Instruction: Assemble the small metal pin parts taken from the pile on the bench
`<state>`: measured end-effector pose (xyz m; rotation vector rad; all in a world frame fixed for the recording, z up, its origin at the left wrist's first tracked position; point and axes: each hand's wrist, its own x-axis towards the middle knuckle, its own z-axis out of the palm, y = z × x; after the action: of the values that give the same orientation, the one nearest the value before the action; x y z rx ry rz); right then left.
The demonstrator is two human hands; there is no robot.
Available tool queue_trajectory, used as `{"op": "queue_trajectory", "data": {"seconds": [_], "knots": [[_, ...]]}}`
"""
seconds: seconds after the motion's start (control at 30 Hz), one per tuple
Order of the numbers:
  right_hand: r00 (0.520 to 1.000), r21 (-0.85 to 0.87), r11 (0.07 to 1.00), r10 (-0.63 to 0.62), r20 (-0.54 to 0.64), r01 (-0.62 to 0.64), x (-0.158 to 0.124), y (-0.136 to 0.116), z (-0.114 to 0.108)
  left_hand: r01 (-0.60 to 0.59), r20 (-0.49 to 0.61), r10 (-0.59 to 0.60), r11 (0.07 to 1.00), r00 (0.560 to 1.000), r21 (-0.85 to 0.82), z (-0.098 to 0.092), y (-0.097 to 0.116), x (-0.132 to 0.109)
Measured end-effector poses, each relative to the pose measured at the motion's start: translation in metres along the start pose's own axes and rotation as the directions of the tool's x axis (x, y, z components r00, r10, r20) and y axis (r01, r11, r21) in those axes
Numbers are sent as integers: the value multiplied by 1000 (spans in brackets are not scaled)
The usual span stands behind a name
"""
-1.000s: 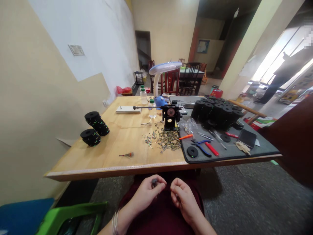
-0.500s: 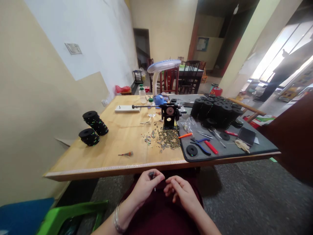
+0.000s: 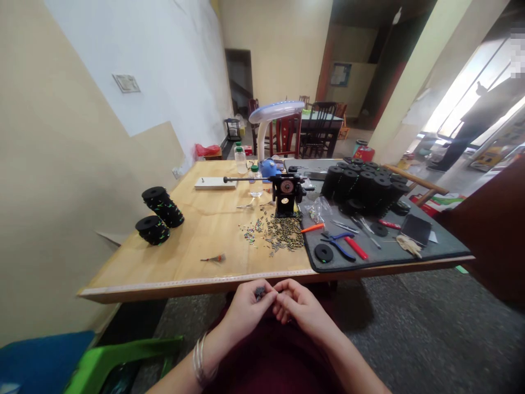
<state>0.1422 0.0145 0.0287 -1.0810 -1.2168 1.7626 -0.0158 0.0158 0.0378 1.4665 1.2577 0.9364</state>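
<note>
Work in hand: both hands are down over the lap, below the near edge of the table (image 3: 192,284), busy with a clump of small dark pieces (image 3: 259,293)
Done so far: judging by the layout, little can be counted as finished; a finished spool or strand in the hands is not visible
Left to do: a loose heap of small beads (image 3: 278,232) lies spread on the wood in front of the winding machine (image 3: 286,194), so much of the supply looks unused
Left hand (image 3: 246,309): fingers curled nearly closed, thumb and forefinger pinching the clump at the tips
Right hand (image 3: 302,311): fingers (image 3: 287,290) bent in and bunched, tips touching the left thumb just beside the clump; whether they grip a thread or wire is too small to tell
Where the clump is: in the left fingertips, between the two hands, just under the table edge
Wrist: silver bangles (image 3: 200,361) on the left arm
Nearby: blue pliers (image 3: 338,241) and a black disc (image 3: 324,253) lie on the grey mat (image 3: 410,260), well apart from both hands
Spools: black spools (image 3: 159,213) stand far left, untouched
</note>
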Motion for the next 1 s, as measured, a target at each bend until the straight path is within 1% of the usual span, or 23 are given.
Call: {"op": "queue_trajectory", "data": {"seconds": [0.07, 0.13, 0.23, 0.33, 0.43, 0.57, 0.6, 0.63, 0.7, 0.8, 0.9, 1.0], "knots": [[1000, -70, 998, -5, -3, 5, 1, 3, 1, -31, 0, 31, 999, 1000, 44, -2, 0, 1], [999, -134, 991, -3, -34, -2, 0, 7, 2, -70, -2, 70, 994, 998, 87, -4, 1, 2], [997, -178, 984, -41, -72, 27, 0, 13, 1, -116, 25, 113, 980, 993, 160, -7, 2, 3], [991, -156, 983, -109, -81, 95, -1, 18, 1, -131, 40, 126, 970, 991, 204, -11, 2, 5], [989, -86, 990, -123, -84, 116, -2, 22, 0, -114, 23, 112, 981, 993, 158, -17, -2, 10], [990, 30, 998, -54, -128, 58, -4, 26, 0, -63, -43, 64, 998, 997, 31, -30, -9, 21], [990, 58, 997, -35, -138, 44, -5, 26, -1, -44, -45, 43, 999, 998, -16, -32, -11, 23], [989, 87, 996, -22, -149, 35, -6, 25, -1, -16, -28, 14, 997, 999, -71, -33, -12, 24], [986, 142, 989, -12, -168, 36, -7, 24, 0, 74, 51, -65, 980, 997, -186, -34, -12, 22], [980, 188, 981, 0, -198, 38, -9, 23, 0, 228, 179, -177, 917, 968, -328, -28, -9, 14], [973, 202, 979, 33, -228, 14, -9, 25, 1, 312, 246, -225, 855, 943, -413, -20, -9, 5], [967, 195, 981, 29, -252, 22, -9, 30, 1, 357, 288, -245, 816, 926, -455, -11, -14, -2]]}}
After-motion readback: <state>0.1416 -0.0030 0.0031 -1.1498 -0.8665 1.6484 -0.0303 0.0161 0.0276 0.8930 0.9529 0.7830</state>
